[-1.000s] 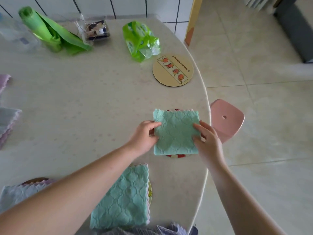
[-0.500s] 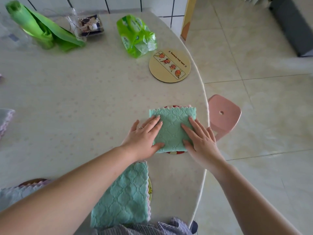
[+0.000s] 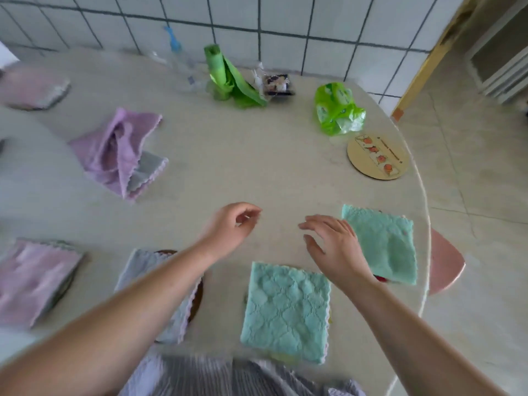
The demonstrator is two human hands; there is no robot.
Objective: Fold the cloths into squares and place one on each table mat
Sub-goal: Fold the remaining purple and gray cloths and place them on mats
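Both hands empty, held apart over the counter centre. Left hand has fingers loosely curled, gripping nothing; right hand has fingers spread and relaxed, with its back edge over the near-left corner of the folded teal cloth at 3 o'clock. That cloth lies flat near the counter edge, a sliver of red mat showing under its near side. Second teal cloth, folded square, at 5 o'clock, close to the person. Grey-blue cloth at 7 o'clock sits on a dark round mat, partly hidden by the left forearm. Pink folded cloth at 9 o'clock, blurred. Unfolded purple cloth crumpled at 10 o'clock. Bare round mat with fruit print at 2 o'clock, well apart from every cloth. Green plastic packet just behind it.
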